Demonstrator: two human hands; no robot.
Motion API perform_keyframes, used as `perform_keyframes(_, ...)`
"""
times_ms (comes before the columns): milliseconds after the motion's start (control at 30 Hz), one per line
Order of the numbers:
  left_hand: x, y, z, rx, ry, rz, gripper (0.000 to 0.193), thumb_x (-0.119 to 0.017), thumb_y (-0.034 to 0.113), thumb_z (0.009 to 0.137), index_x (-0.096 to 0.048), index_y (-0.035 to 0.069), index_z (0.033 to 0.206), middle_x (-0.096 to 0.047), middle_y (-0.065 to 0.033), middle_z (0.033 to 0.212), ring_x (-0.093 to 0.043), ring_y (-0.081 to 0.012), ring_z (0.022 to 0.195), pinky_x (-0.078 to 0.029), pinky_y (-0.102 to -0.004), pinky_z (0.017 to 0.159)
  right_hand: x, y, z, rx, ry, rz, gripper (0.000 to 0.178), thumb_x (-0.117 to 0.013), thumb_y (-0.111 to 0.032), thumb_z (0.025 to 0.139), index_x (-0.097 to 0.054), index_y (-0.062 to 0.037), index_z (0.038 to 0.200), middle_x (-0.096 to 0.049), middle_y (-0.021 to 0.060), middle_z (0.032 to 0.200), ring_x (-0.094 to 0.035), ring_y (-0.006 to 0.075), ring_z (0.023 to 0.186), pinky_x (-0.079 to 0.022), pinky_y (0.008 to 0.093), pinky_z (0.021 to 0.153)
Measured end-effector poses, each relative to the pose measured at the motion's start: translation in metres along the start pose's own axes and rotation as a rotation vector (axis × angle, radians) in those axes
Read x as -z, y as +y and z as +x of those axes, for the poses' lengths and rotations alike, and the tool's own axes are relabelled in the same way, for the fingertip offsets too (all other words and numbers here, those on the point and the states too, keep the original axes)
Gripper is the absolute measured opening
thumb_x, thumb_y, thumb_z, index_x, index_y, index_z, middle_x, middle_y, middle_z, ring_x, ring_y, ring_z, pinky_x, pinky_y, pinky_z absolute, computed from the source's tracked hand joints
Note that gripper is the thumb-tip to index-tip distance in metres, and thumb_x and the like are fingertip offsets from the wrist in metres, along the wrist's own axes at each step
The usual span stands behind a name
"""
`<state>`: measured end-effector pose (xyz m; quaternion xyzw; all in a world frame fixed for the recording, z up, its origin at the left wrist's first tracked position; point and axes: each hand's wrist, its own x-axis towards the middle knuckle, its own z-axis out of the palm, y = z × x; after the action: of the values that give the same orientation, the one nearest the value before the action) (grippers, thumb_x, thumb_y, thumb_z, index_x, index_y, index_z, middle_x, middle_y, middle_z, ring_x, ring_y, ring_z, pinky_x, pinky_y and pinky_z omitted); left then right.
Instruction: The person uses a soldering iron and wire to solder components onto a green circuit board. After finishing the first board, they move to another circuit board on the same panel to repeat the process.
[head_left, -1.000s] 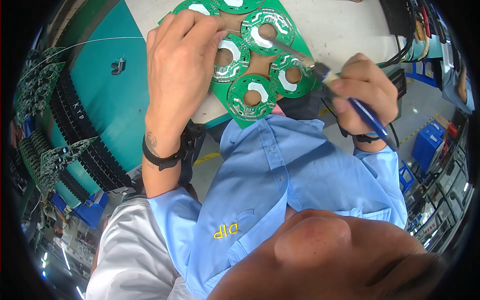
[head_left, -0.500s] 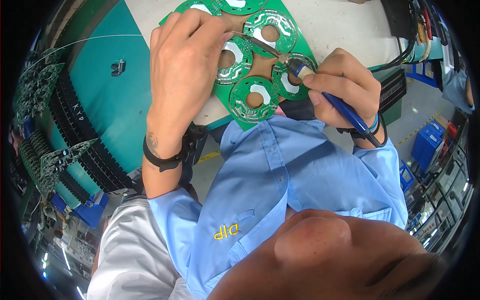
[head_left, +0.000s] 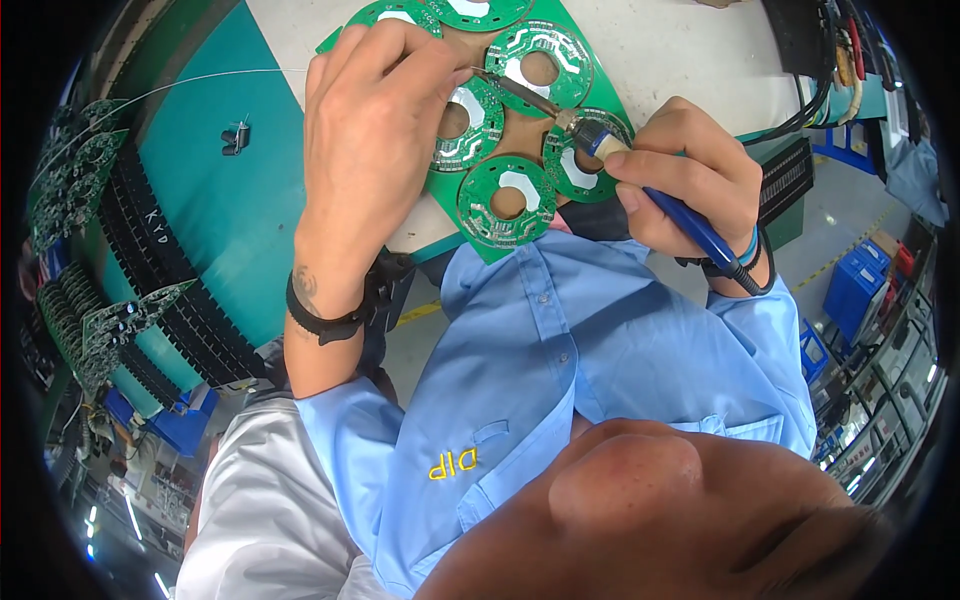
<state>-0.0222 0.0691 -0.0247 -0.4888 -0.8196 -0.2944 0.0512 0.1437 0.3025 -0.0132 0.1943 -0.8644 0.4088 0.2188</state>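
Note:
My right hand [head_left: 695, 180] is wrapped round the blue handle of a soldering iron [head_left: 690, 218]. The iron's tip points left and rests at the edge of a round green circuit board [head_left: 505, 95] in a panel of several such boards, each with a hole in its middle. Thumb and forefinger of my left hand [head_left: 375, 130] pinch a thin solder wire [head_left: 220, 72], its end close to the iron's tip. From that hand the wire trails off to the left. My left hand hides part of the panel; whether solder is melting is too small to tell.
On the green mat [head_left: 240, 200] at the left lies a small dark component [head_left: 235, 138]. Further left stand black slotted racks [head_left: 165, 250] and upright populated circuit boards [head_left: 80, 190]. Dark cables [head_left: 825, 70] hang at the back right. Blue bins [head_left: 857, 280] stand on the floor at the right.
My left hand has shifted very slightly to the right with the solder wire. The soldering iron and my right hand have hardly moved.

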Motion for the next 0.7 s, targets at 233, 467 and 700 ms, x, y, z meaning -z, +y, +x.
perform_keyframes(233, 0.000, 0.000, 0.000, -0.010, 0.036, -0.012, 0.017, -0.081, 0.009, 0.083, -0.078, 0.014, 0.098, -0.063, 0.0010, 0.090, -0.059, -0.0234, 0.090, -0.044, -0.0390, 0.079, 0.001, 0.004, -0.001, 0.005, 0.008, 0.024, 0.022, -0.075, 0.000, 0.084, -0.075, 0.0005, 0.106, -0.066, 0.0125, 0.088, -0.060, 0.0222, 0.068, -0.048, 0.0326, 0.059)
perform_keyframes(467, 0.000, 0.001, 0.000, 0.006, 0.057, -0.029, 0.012, -0.081, 0.011, 0.086, -0.078, 0.013, 0.098, -0.063, -0.0006, 0.089, -0.060, -0.0247, 0.088, -0.044, -0.0391, 0.078, 0.009, 0.009, 0.005, -0.030, 0.019, 0.080, 0.032, -0.072, 0.007, 0.072, -0.079, -0.0012, 0.102, -0.067, 0.0089, 0.084, -0.063, 0.0202, 0.067, -0.051, 0.0315, 0.057)
perform_keyframes(700, -0.003, -0.001, 0.000, -0.015, 0.079, -0.060, 0.010, -0.080, 0.010, 0.087, -0.076, 0.010, 0.097, -0.064, -0.0022, 0.090, -0.060, -0.0256, 0.087, -0.045, -0.0401, 0.078, 0.011, 0.014, 0.002, -0.047, 0.003, 0.119, 0.030, -0.073, 0.003, 0.076, -0.079, -0.0008, 0.104, -0.068, 0.0095, 0.085, -0.065, 0.0207, 0.070, -0.053, 0.0316, 0.060)
